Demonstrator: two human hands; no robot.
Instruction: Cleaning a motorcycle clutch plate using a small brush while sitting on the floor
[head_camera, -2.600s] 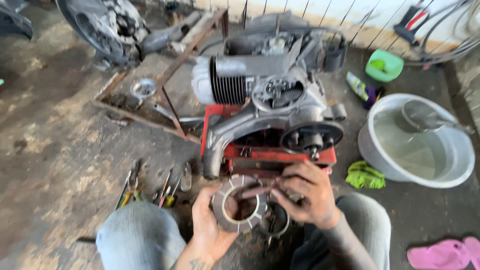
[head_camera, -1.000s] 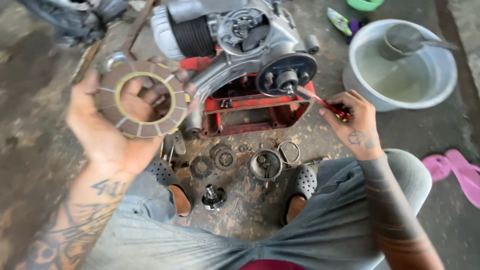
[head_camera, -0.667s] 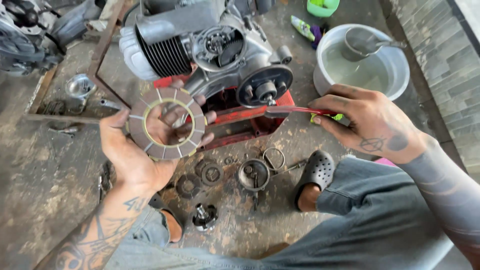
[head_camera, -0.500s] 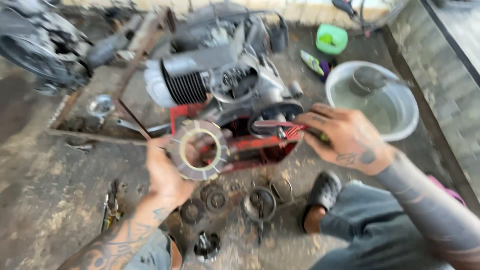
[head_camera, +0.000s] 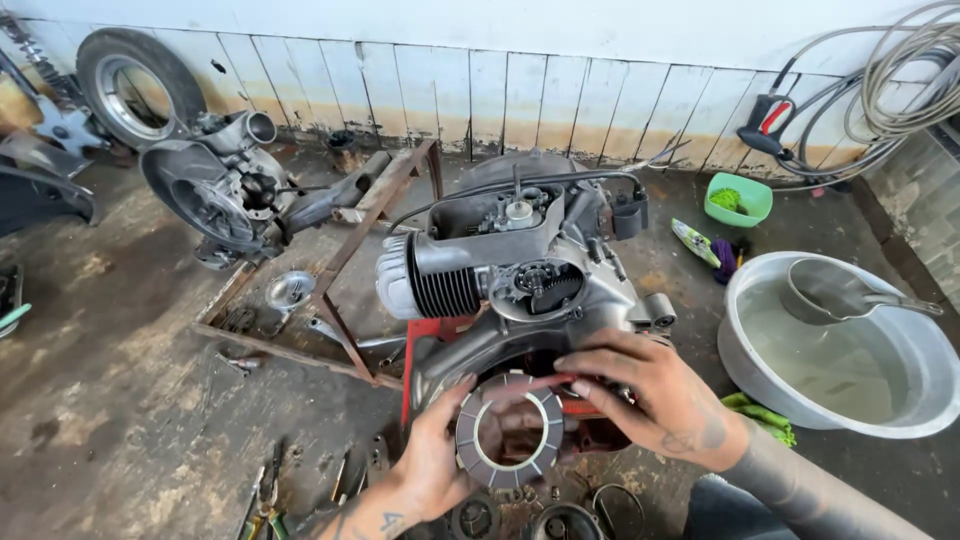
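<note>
The left hand (head_camera: 432, 470) pinches a round clutch friction plate (head_camera: 510, 430) by its rim at about eight o'clock, thumb on the face and fingers curled behind, so the ring stands upright and faces the opening low on the scooter engine (head_camera: 520, 290). The plate sits just in front of that opening, at six o'clock from the finned cylinder (head_camera: 430, 285). The right hand (head_camera: 660, 400) comes in from three o'clock, its fingers stretched together across the plate's upper edge and touching it, apparently to steady it; whether it also grips a slim red tool beneath the fingers cannot be told. The engine rests on a red stand (head_camera: 425, 335), which lifts its side to working height. Loose round parts (head_camera: 560, 520) lie on the floor at six o'clock, within easy reach. A metal basin (head_camera: 840, 350) with a ladle in it sits at three o'clock, well apart, and a second engine (head_camera: 230, 190) lies at ten o'clock.
</note>
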